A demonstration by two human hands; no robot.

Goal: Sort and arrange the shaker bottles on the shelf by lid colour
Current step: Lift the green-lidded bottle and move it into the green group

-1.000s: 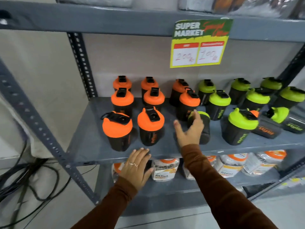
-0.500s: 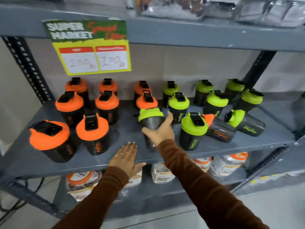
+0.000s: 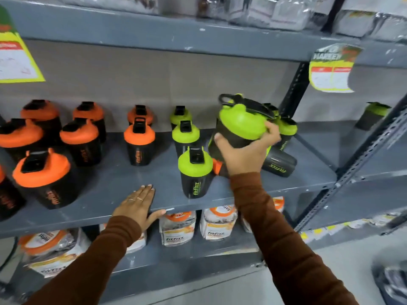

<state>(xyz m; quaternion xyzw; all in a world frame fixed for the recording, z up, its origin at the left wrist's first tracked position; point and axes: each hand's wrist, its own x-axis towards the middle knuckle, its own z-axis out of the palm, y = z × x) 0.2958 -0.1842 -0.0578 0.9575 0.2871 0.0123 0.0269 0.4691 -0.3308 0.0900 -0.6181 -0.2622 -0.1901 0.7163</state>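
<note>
Right hand (image 3: 243, 155) grips 1 green-lid shaker (image 3: 239, 126), probably for the green group; left hand (image 3: 137, 205) lies spread, bracing on the shelf (image 3: 123, 179).

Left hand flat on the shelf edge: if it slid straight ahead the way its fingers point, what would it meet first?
Probably nothing soon: the left hand points into bare shelf between orange-lidded and green-lidded bottles; depth unclear.

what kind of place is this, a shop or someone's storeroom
Most likely a shop aisle: yellow price signs hang from grey metal shelving, many identical shaker bottles stand in rows, and packaged pouches fill the shelf below.
</note>
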